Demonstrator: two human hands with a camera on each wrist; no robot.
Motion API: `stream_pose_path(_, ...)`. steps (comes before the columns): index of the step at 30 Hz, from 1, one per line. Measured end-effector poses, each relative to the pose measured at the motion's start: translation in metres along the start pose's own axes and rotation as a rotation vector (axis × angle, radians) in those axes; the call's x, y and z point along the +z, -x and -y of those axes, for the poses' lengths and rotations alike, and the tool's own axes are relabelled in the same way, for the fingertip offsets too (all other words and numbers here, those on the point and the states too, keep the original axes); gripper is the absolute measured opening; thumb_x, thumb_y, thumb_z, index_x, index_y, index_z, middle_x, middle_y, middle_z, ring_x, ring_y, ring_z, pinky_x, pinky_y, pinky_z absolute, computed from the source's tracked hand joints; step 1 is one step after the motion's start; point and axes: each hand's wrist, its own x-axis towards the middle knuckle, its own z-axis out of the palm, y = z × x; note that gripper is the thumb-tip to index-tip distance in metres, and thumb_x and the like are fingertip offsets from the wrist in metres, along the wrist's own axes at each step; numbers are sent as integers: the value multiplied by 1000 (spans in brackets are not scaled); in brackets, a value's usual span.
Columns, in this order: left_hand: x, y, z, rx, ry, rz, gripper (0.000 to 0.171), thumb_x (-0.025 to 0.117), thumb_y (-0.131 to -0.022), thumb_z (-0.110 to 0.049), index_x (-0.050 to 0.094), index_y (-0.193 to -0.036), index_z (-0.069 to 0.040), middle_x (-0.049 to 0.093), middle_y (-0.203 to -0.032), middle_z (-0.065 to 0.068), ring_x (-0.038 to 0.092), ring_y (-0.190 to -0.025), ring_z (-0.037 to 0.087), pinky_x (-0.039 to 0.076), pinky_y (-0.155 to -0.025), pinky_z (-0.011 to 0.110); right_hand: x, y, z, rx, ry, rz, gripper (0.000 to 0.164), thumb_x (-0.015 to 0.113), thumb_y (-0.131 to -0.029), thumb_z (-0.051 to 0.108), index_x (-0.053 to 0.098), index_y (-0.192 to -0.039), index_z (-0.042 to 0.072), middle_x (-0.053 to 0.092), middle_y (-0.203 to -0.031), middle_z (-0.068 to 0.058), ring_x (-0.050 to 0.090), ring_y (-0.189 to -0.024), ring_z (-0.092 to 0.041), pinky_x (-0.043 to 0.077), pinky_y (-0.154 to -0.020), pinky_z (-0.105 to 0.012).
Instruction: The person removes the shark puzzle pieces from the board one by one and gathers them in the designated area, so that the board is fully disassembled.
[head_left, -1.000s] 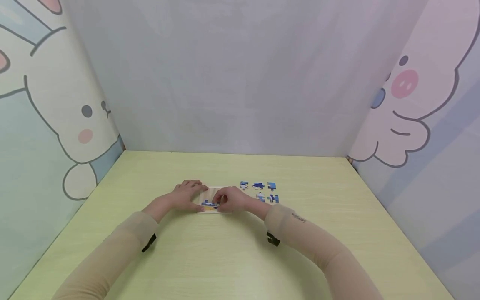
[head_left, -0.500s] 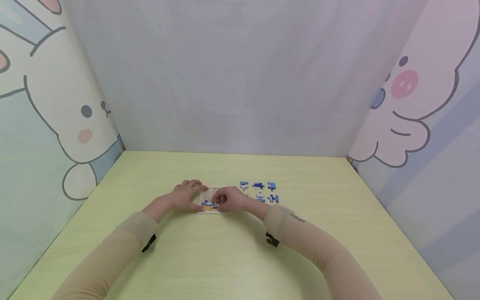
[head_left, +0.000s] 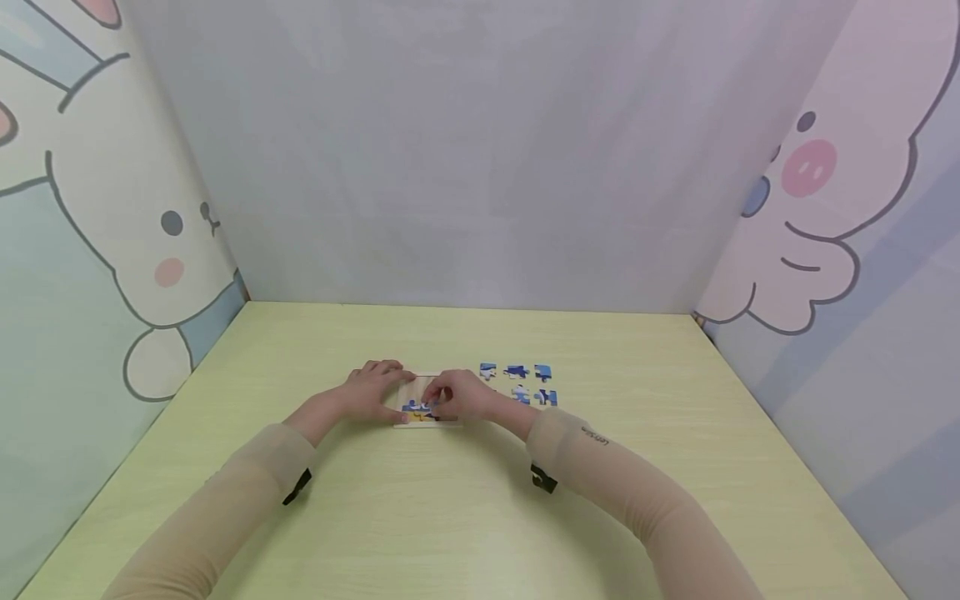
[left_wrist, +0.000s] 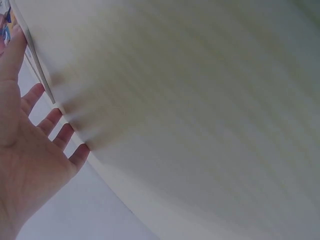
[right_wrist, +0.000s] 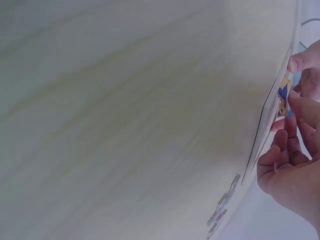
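Note:
A shallow wooden puzzle tray (head_left: 427,426) lies on the table in the head view, with blue, white and yellow jigsaw pieces (head_left: 415,412) along its near side. My left hand (head_left: 372,393) rests at the tray's left side, fingers spread, thumb at the near left corner. In the left wrist view those fingers (left_wrist: 51,121) are extended. Over the tray, my right hand (head_left: 467,395) pinches a jigsaw piece between thumb and forefinger. A bluish bit of that piece (right_wrist: 290,113) shows in the right wrist view; the fingers hide most of it.
Several loose blue and white jigsaw pieces (head_left: 516,372) lie in rows to the right of the tray, some partly behind the right hand. A pale curtain (head_left: 480,167) stands behind the table (head_left: 420,517), with printed cloth walls on both sides.
My right hand has shifted slightly left and away over the tray, uncovering a little more of the pieces in it. The left hand has stayed in place.

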Motion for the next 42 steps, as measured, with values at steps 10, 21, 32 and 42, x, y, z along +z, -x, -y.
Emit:
stream_pose_path(10, 1, -1, 1, -2, -9, -1, 78, 66, -78, -60, 41, -142, -22, 33, -147, 12, 28, -132, 40, 27, -100, 64, -1, 1, 0, -37, -28, 13, 12, 65, -89, 9, 68, -93, 19, 60, -78, 8, 50, -70, -6, 41, -62, -17)
stream_pose_path(21, 1, -1, 1, 0, 5, -1, 78, 67, -79, -57, 41, -142, -21, 32, -147, 14, 27, -133, 42, 26, -100, 66, -12, 7, -2, -69, -60, -2, 12, 62, -90, 10, 67, -96, 20, 60, -78, 7, 49, -68, -7, 41, -59, -19)
stream_pose_path(32, -2, 2, -3, 0, 16, -4, 77, 68, -79, -55, 42, -142, -20, 33, -146, 14, 28, -132, 42, 26, -100, 65, -32, 32, -11, -113, -18, -44, 11, 63, -90, 13, 69, -98, 18, 60, -77, 9, 48, -68, -8, 40, -60, -20)
stream_pose_path(42, -2, 4, -3, 13, 8, -8, 77, 68, -80, -54, 41, -143, -18, 32, -147, 15, 26, -133, 42, 25, -100, 66, -49, 53, -26, -108, 3, -85, 10, 65, -89, 13, 70, -97, 18, 61, -76, 10, 49, -68, -8, 41, -60, -20)
